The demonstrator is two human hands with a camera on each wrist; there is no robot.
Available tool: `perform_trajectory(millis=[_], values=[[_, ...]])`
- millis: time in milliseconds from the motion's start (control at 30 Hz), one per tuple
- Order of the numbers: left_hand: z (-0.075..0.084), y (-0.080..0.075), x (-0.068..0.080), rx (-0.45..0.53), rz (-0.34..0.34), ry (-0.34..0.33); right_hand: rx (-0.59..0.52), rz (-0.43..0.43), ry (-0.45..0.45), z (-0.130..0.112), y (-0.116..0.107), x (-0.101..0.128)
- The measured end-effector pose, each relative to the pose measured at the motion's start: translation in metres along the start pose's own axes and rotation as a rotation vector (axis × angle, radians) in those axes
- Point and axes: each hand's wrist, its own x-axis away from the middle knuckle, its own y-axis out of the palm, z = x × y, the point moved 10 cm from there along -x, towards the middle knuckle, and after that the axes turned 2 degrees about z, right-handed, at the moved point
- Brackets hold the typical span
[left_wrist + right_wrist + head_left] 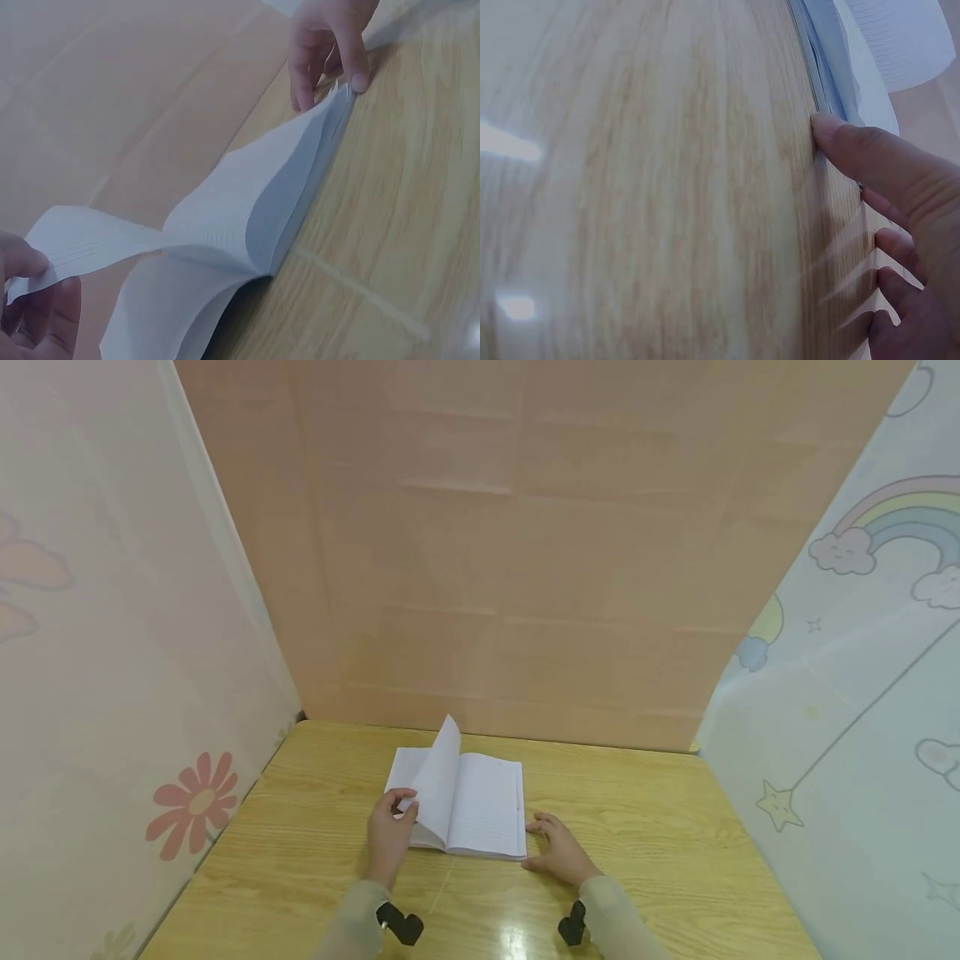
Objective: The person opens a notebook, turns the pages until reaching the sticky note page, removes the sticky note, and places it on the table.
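An open lined notebook (468, 806) lies flat on the wooden surface (660, 827), nearer its far edge than its near one and about midway between the side edges. The left hand (390, 835) pinches one raised page (442, 777) between thumb and fingers (45, 307) (the sheet arches up and bows over the left half). The right hand (558, 852) rests on the surface at the notebook's near right corner, fingers relaxed, a fingertip touching the stacked page edges.
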Motion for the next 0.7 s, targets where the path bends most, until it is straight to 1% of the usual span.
perform_trajectory(millis=[167,267,433,567,700], values=[[-0.013,-0.013,-0.002,0.001,0.015,-0.029,0.003,0.009,-0.005,-0.001,-0.001,0.000],[-0.022,-0.020,-0.003,0.003,0.004,-0.066,-0.003,0.008,-0.004,-0.001,-0.001,0.000],[-0.036,-0.030,-0.004,-0.011,-0.009,-0.092,-0.009,0.002,0.008,0.000,0.001,0.000],[-0.048,-0.035,-0.005,-0.047,-0.014,-0.102,-0.002,0.004,0.012,0.002,0.001,0.000],[-0.055,-0.038,-0.005,-0.134,-0.020,-0.119,0.001,0.003,0.014,0.004,0.001,0.000]])
